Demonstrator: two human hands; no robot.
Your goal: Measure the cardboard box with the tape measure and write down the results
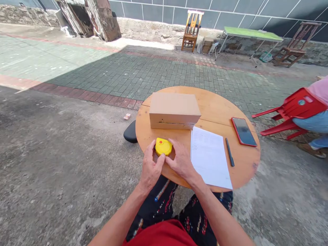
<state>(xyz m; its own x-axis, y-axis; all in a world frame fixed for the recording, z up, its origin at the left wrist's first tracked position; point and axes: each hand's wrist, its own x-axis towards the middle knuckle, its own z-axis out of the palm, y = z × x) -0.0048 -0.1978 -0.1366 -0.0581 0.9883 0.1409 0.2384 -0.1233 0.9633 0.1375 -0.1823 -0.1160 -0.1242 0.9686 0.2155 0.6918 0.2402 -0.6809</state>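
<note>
A yellow tape measure with a red button is held between both hands at the near left of the round wooden table. My left hand grips its left side, thumb at the near edge. From the right, the fingers and thumb of my right hand close around the other side. Just beyond the tape measure rests a closed cardboard box. White paper sheets with faint writing lie to the right of my right hand.
On the table's right side are a black pen and a red-cased phone. A black seat shows beyond the left edge. At right, a person sits on a red plastic chair. A green table and wooden chair stand by the wall.
</note>
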